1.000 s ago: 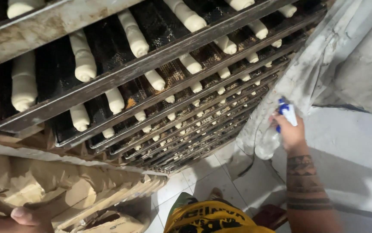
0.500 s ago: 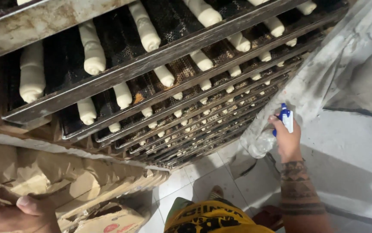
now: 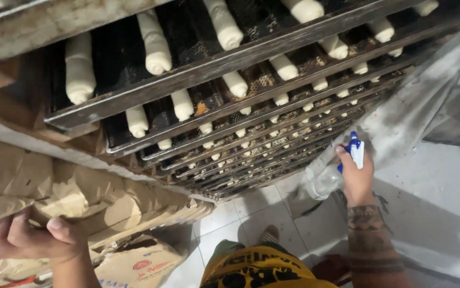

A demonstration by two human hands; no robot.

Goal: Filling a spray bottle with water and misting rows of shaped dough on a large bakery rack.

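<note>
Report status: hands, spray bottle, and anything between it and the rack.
Right hand gripping spray bottle, nozzle toward tray rack. Left hand gripping brown paper sacks. Dough rolls line trays. Plastic sheet hangs beside bottle; path to rack open.

My right hand [image 3: 356, 176] is stretched out ahead of me and low, arm nearly straight, its back turned up toward my face. The fingers are curled closed, with the forefinger hooked forward at the top. My right forearm runs up from the lower edge of view, with a dark tattoo banding it just below the wrist. My left hand [image 3: 27, 240] is drawn in close at my lower left, knuckles up, fingers bent and clenched, thumb pressed forward.
</note>
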